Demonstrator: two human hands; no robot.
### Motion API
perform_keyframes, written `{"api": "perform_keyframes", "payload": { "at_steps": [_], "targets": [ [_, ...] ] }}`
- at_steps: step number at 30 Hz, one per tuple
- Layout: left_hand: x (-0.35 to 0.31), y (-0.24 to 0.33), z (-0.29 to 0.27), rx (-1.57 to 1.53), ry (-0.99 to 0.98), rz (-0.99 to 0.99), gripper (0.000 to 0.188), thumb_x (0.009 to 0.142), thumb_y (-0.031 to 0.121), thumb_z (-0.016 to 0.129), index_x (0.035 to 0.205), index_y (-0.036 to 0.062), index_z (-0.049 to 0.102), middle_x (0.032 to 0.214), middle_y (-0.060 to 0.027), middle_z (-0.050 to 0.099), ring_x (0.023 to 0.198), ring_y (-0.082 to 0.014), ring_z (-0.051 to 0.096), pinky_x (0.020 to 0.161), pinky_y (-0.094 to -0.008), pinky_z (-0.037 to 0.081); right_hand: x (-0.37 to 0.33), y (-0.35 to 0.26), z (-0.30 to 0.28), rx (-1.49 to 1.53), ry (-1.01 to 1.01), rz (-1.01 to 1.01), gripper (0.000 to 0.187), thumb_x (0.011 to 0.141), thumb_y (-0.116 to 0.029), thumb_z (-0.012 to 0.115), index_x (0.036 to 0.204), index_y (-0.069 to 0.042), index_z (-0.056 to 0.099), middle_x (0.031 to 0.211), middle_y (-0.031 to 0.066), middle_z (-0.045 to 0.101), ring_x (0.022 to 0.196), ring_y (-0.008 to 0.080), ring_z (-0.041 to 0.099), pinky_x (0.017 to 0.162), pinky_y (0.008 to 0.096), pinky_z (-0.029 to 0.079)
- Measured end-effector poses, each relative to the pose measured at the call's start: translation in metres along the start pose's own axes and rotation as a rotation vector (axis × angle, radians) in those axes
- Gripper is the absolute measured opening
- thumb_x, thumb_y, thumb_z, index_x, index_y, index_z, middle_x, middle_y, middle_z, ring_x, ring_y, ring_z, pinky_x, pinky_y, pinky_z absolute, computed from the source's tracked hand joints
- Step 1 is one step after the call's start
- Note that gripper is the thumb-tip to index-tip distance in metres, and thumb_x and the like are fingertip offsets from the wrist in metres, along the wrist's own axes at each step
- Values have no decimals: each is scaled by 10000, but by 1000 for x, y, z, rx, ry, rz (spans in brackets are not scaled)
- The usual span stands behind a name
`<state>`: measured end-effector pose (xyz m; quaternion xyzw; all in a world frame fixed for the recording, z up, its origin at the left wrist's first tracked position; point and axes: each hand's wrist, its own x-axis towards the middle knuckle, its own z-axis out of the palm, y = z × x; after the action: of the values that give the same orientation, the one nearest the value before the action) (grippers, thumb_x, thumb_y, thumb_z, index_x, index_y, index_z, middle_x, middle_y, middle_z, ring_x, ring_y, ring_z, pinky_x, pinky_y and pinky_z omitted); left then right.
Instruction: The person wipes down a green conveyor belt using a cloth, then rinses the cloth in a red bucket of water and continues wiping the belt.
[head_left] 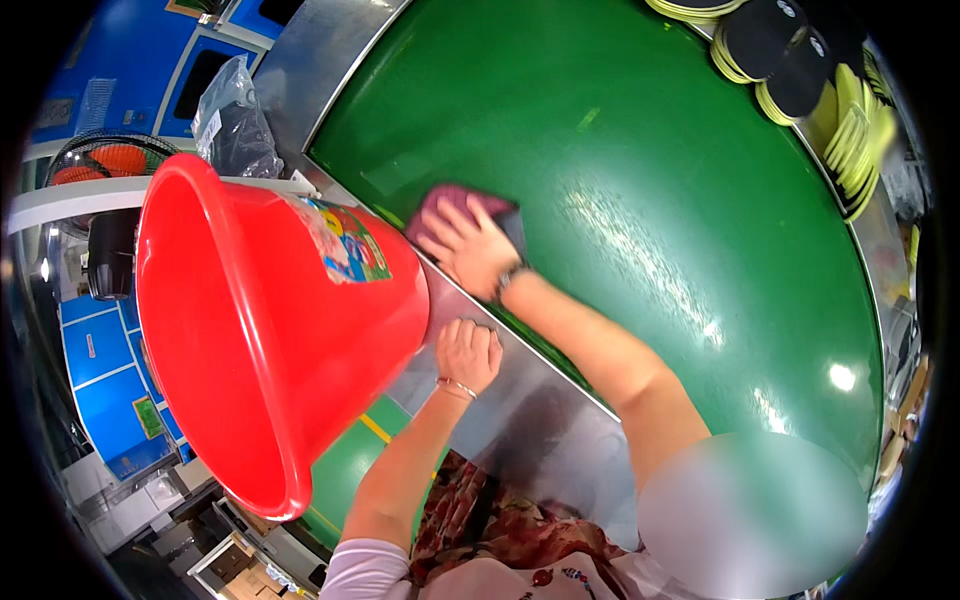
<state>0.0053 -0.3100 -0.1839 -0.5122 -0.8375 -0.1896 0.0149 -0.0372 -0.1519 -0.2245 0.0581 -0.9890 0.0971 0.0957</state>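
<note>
The right hand [470,245], fingers spread flat, presses a maroon cloth [452,203] onto the glossy green tabletop [640,180] at centre frame, beside its brushed metal rim [520,400]. The left hand [467,353] curls against the base of a smooth red plastic bucket [270,320], tipped on its side at left; whether it actually grips is unclear. Wiping is best done with even palm pressure and overlapping strokes, the bucket kept steady. Round black-and-yellow discs [790,60] are stacked at upper right.

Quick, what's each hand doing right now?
Left hand: closed, knuckles against the red bucket.
Right hand: open, pressed flat on a maroon cloth.
</note>
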Motion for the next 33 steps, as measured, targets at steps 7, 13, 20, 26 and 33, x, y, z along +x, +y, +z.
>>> {"api": "perform_keyframes", "payload": {
  "at_steps": [7, 13, 20, 26, 33],
  "targets": [
    [-14, -1, 1, 55, 3, -61, 147, 782, 158, 583, 705, 74, 491, 744, -112, 496, 749, -308, 506, 667, -436, 406, -262, -8, -102, 221, -369, 61, 559, 861, -412, 570, 1396, -301, 449, 1510, 31, 337, 1424, 289, 233, 1153, 528, 158],
    [-15, -2, 0, 47, -30, -85, 148, 778, 169, 587, 709, 72, 499, 756, -110, 503, 764, -305, 510, 678, -438, 413, -235, 21, -102, 135, -311, 121, 559, 858, -412, 578, 1389, -287, 456, 1516, 61, 323, 1419, 298, 247, 1141, 559, 147],
    [-4, -2, -2, 23, -29, -21, 149, 762, 154, 593, 708, 69, 483, 718, -130, 470, 716, -323, 490, 631, -446, 390, 54, 17, -9, 135, -112, -27, 507, 899, -413, 513, 1376, -246, 468, 1509, 47, 338, 1419, 295, 232, 1125, 565, 152],
    [-12, -4, -2, 48, 7, -22, 173, 746, 133, 608, 690, 69, 458, 681, -125, 456, 658, -318, 478, 576, -441, 366, 105, 154, -44, -28, -6, 277, 432, 790, -453, 569, 1183, -277, 600, 1293, 40, 532, 1239, 262, 443, 989, 508, 368],
    [-6, -2, -1, -11, -2, -21, 198, 741, 115, 609, 672, 84, 426, 626, -103, 428, 572, -301, 450, 515, -424, 344, 51, 371, -66, -217, 52, 1340, 661, 925, -518, 332, 1475, -153, 302, 1542, 90, 270, 1416, 338, 215, 1102, 602, 148]
  ]
}}
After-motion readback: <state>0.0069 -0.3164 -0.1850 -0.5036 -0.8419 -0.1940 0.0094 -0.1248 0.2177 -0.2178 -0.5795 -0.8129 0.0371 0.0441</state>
